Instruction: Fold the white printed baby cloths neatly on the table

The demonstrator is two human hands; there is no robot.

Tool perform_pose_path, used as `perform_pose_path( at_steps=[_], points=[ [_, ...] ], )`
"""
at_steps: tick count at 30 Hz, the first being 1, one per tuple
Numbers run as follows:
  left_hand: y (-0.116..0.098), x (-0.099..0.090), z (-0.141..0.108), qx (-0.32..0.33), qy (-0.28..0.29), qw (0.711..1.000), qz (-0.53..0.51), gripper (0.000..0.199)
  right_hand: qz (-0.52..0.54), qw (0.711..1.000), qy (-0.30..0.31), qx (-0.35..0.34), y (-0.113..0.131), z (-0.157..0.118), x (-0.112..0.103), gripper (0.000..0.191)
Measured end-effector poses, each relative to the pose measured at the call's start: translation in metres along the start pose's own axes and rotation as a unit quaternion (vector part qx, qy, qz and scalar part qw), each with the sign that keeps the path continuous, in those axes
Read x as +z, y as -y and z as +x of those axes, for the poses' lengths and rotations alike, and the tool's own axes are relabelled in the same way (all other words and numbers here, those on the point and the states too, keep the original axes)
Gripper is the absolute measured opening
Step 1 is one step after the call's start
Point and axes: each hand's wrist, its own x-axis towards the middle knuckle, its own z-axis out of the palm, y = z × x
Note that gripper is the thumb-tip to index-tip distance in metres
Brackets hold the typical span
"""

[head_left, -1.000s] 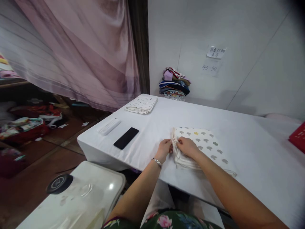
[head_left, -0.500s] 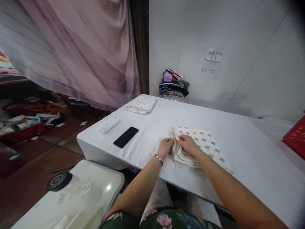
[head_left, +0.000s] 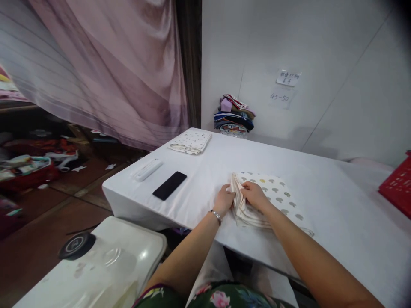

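A white cloth (head_left: 278,193) printed with grey mushroom-like shapes lies folded in layers on the white-covered table (head_left: 340,205). My right hand (head_left: 254,194) pinches the cloth's layered left edge from above. At that same edge, my left hand (head_left: 224,199), with a bracelet at its wrist, has its fingers bent against the layers. Its fingertips are partly hidden, and whether they grip the fabric is hard to make out. Farther back on the left rests another folded white cloth (head_left: 192,142) with small dark marks.
A black phone (head_left: 170,185) and a white oblong object (head_left: 148,170) lie left of my hands. Stacked folded fabrics (head_left: 234,115) stand by the wall behind the table. A red basket (head_left: 398,186) sits at the right edge. At lower left is a white surface (head_left: 128,239) with a black round object (head_left: 77,245).
My left hand's fingers have shifted slightly along the cloth's edge and spread a little. The right hand keeps nearly the same pinch, and the cloth has barely moved.
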Motion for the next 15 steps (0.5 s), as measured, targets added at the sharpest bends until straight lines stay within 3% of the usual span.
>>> perform_pose_path(
  at_steps=[2,4,7,12,15],
  points=[
    [0.002,0.0,0.0,0.052,-0.055,0.991,0.106,0.05,0.042,0.999,0.002,0.021,0.0,0.0,0.001,0.018],
    [0.002,0.0,0.001,0.086,-0.081,0.976,0.185,0.038,0.061,0.998,0.0,0.025,-0.001,-0.001,0.001,0.022],
    [0.001,0.0,0.005,0.091,-0.062,0.969,0.219,0.011,0.063,0.998,-0.006,0.005,-0.004,-0.003,0.002,0.031],
    [-0.004,0.001,0.016,0.07,-0.036,0.975,0.209,0.037,0.089,0.996,-0.006,-0.021,-0.007,-0.006,0.003,0.035],
    [-0.006,0.002,0.015,0.073,-0.045,0.975,0.206,0.031,0.102,0.994,-0.017,-0.02,-0.007,-0.006,0.003,0.038]
  ],
)
